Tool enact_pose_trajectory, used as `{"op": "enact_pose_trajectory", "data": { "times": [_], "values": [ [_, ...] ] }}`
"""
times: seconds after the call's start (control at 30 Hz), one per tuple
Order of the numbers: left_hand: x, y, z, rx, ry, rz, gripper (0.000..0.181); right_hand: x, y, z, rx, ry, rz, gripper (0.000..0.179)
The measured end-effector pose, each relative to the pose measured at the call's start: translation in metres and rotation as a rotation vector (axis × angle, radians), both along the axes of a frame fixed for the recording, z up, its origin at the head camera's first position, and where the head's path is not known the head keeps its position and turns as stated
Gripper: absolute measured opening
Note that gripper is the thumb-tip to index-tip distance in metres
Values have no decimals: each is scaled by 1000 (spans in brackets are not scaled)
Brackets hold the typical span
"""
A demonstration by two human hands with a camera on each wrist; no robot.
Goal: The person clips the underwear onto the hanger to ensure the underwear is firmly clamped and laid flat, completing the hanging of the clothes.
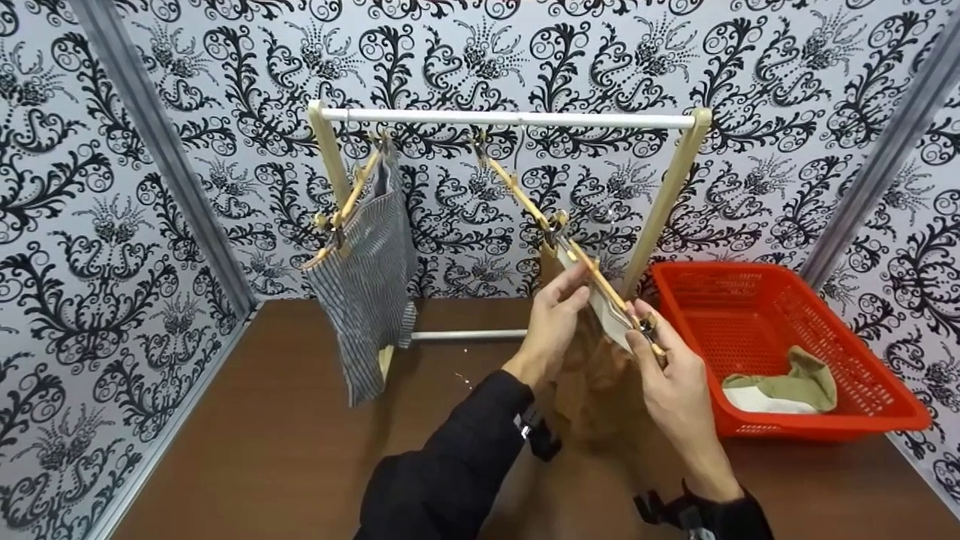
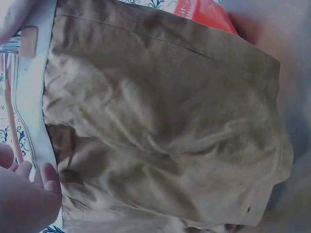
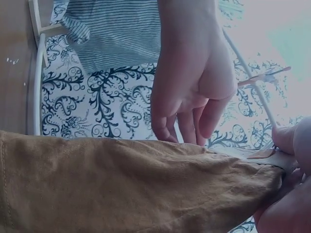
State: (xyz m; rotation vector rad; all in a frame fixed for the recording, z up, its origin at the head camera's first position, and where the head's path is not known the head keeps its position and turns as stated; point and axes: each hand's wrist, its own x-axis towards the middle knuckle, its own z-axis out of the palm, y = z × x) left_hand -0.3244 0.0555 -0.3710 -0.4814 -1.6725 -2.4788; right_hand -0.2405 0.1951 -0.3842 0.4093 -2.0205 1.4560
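Observation:
Tan shorts (image 2: 160, 111) with a pale waistband (image 2: 41, 97) hang from a wooden clip hanger (image 1: 607, 289) that both hands hold in front of the rack. My right hand (image 1: 675, 382) pinches the clip (image 1: 646, 326) at the hanger's near end, over the waistband. Farther along, my left hand (image 1: 555, 315) has its thumb and fingers curled at the hanger bar and the waistband edge. In the right wrist view, the left hand's fingertips are partly hidden behind the shorts.
A rack with a white rail (image 1: 450, 116) stands at the back. Striped trousers (image 1: 367, 277) hang at its left, and another wooden hanger (image 1: 517, 187) hangs near mid-rail. At the right, a red basket (image 1: 825, 424) holds a green and white cloth (image 1: 787, 386).

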Motion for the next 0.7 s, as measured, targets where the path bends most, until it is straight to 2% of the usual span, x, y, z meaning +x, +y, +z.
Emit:
{"op": "enact_pose_trajectory", "data": {
  "times": [0.1,0.2,0.33,0.5,0.6,0.7],
  "values": [
    [0,2,5,36,-15,-11,42,1,-1,3,-10,14,0,43],
    [-1,5,11,11,-12,-7,42,0,-3,7,-21,37,2,42],
    [0,11,20,-33,51,-1,44,-3,-4,15,-9,91,-8,42],
    [3,16,34,-46,139,5,46,-2,-4,29,0,140,-17,43],
    [5,20,43,-28,160,-3,46,-2,-4,37,-5,162,-19,44],
    [8,23,50,36,151,-24,46,-2,-5,44,-4,183,-24,44]
  ]
}}
